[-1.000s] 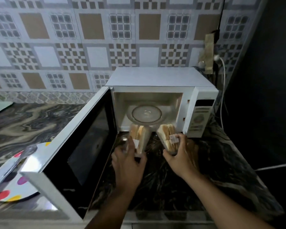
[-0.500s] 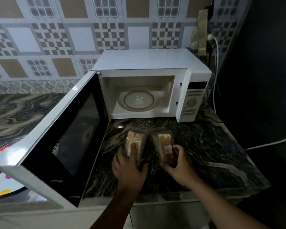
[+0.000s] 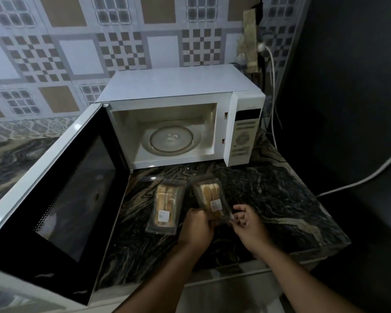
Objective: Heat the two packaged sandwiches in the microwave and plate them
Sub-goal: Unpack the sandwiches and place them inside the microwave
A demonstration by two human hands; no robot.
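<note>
Patterned tiles (image 3: 122,50) in grey, white and brown cover the wall behind a dark marbled desk (image 3: 269,199). On that desk stands a white microwave (image 3: 181,86) with its door (image 3: 61,199) swung wide to the left and a bare glass turntable (image 3: 171,141) inside. White cables (image 3: 271,86) run down the dark right wall. Just in front of the microwave two packaged sandwiches lie side by side on the desk: the left sandwich pack (image 3: 165,206) lies flat, untouched. The right sandwich pack (image 3: 210,197) is held at its near end, the left hand (image 3: 196,227) curled in a closed grip on it, the right hand (image 3: 246,224) pinching its wrapper edge with loosely bent fingers.
</note>
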